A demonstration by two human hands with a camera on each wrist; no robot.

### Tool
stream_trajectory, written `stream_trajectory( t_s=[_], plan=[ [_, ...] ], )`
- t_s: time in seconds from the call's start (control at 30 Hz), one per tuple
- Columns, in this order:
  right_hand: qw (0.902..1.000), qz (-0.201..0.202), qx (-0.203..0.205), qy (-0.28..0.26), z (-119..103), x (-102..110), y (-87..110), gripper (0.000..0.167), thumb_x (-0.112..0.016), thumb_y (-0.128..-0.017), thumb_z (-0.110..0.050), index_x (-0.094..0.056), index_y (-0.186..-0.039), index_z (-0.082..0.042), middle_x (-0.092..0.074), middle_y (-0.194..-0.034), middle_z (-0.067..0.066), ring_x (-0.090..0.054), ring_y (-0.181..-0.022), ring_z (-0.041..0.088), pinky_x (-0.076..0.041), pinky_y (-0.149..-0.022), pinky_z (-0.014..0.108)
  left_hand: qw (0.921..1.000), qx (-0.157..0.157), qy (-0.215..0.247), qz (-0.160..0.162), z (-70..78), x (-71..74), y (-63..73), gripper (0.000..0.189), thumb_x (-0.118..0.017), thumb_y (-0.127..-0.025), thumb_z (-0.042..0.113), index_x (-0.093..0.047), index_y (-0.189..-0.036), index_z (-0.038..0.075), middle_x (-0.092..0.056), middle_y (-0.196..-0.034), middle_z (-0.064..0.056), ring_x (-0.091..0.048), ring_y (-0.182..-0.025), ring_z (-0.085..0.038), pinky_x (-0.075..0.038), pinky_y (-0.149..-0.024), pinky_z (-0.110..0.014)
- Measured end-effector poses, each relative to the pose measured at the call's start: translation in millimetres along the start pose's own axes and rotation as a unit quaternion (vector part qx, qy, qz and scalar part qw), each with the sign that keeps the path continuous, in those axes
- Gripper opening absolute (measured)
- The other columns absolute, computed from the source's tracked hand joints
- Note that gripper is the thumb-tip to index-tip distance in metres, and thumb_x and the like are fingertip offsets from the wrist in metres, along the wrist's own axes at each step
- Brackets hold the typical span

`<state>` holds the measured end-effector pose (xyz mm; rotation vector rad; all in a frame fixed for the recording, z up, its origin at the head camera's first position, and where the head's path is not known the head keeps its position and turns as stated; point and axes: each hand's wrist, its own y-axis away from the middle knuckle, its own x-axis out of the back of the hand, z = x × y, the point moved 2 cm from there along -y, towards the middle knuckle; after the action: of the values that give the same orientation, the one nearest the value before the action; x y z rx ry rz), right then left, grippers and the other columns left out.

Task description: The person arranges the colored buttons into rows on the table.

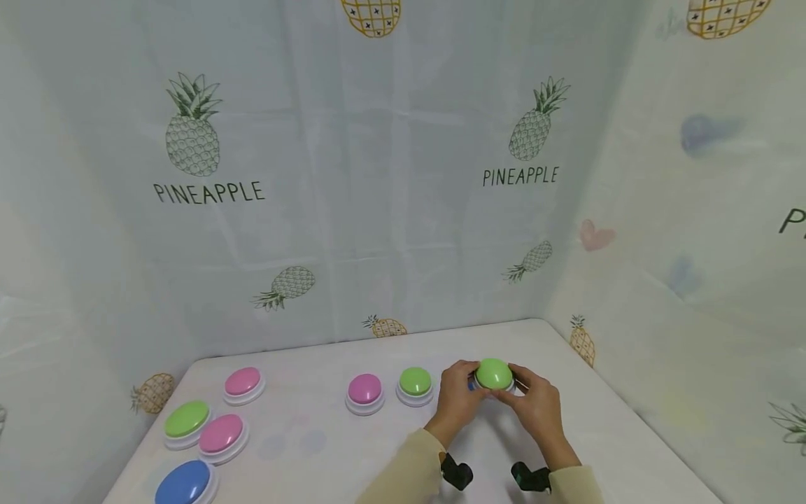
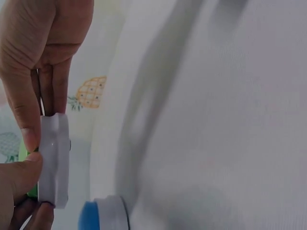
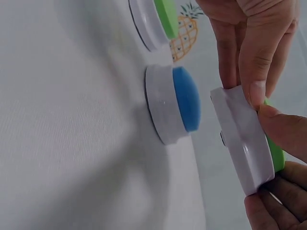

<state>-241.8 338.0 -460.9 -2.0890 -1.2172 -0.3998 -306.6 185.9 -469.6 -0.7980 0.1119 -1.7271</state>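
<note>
Both hands hold a push button with a green dome and white base (image 1: 494, 374) above the far right of the white table. My left hand (image 1: 458, 400) grips its left side; my right hand (image 1: 539, 406) grips the right. In the left wrist view the thumbs meet at the near edge of the white base (image 2: 53, 158), fingers round the sides. The right wrist view shows the base tilted and lifted off the tabletop. A blue push button (image 3: 186, 98) stands on the table close by, mostly hidden behind the left hand in the head view.
Left of the hands stand a green button (image 1: 415, 381) and a pink button (image 1: 365, 389). Several more stand at the table's left side: pink (image 1: 242, 381), green (image 1: 187, 418), pink (image 1: 221, 434) and blue (image 1: 183, 483). Pineapple-print curtains (image 1: 390, 175) surround the table (image 1: 302, 455).
</note>
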Motion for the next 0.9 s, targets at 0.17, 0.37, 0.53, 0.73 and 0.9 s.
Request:
stream_trajectory(
  t_s=[0.17, 0.37, 0.53, 0.73, 0.9],
  plan=[
    [0.9999, 0.003, -0.009, 0.008, 10.0, 6.1, 0.4, 0.065, -0.090, -0.081, -0.011, -0.062, -0.136, 0.010, -0.065, -0.134, 0.031, -0.066, -0.120, 0.048, -0.056, -0.099, 0.058, 0.9988, 0.013, 0.041, 0.020, 3.2, -15.8, 1.6, 0.049, -0.092, -0.076, 0.001, -0.072, -0.120, -0.007, -0.073, -0.115, -0.015, -0.072, -0.106, -0.023, -0.060, -0.090, -0.022],
    [0.9998, 0.017, -0.006, 0.012, 17.1, 10.4, -1.5, 0.063, -0.091, -0.080, -0.008, -0.063, -0.133, 0.013, -0.065, -0.131, 0.032, -0.066, -0.117, 0.050, -0.057, -0.096, 0.057, 0.9979, 0.008, 0.051, 0.039, 6.5, -28.6, 1.7, 0.047, -0.090, -0.076, -0.005, -0.072, -0.119, -0.007, -0.074, -0.115, -0.016, -0.072, -0.105, -0.021, -0.060, -0.088, -0.021],
    [0.9999, 0.010, -0.010, -0.003, 19.1, 8.4, -7.4, 0.062, -0.090, -0.081, -0.007, -0.063, -0.133, 0.013, -0.064, -0.132, 0.033, -0.065, -0.119, 0.050, -0.058, -0.096, 0.055, 0.9981, 0.017, 0.032, 0.048, 6.8, -30.8, -2.5, 0.045, -0.090, -0.076, -0.006, -0.073, -0.118, -0.006, -0.074, -0.113, -0.014, -0.073, -0.102, -0.019, -0.061, -0.086, -0.021],
    [0.9995, -0.002, -0.030, 0.009, 23.0, 6.1, -11.9, 0.062, -0.090, -0.082, -0.007, -0.062, -0.134, 0.013, -0.064, -0.131, 0.034, -0.064, -0.121, 0.050, -0.057, -0.099, 0.054, 0.9991, 0.034, 0.002, 0.025, 5.5, -32.4, -5.9, 0.043, -0.088, -0.079, -0.004, -0.075, -0.120, -0.004, -0.076, -0.116, -0.014, -0.072, -0.102, -0.017, -0.060, -0.082, -0.021],
    [0.9990, 0.002, -0.040, 0.017, 29.7, 1.7, -14.4, 0.060, -0.088, -0.083, -0.005, -0.062, -0.133, 0.015, -0.064, -0.131, 0.034, -0.064, -0.121, 0.051, -0.056, -0.099, 0.054, 0.9991, 0.036, 0.005, -0.020, 3.3, -36.8, -6.6, 0.046, -0.083, -0.084, -0.005, -0.069, -0.127, -0.008, -0.071, -0.128, -0.020, -0.070, -0.117, -0.026, -0.060, -0.094, -0.028]
  ],
)
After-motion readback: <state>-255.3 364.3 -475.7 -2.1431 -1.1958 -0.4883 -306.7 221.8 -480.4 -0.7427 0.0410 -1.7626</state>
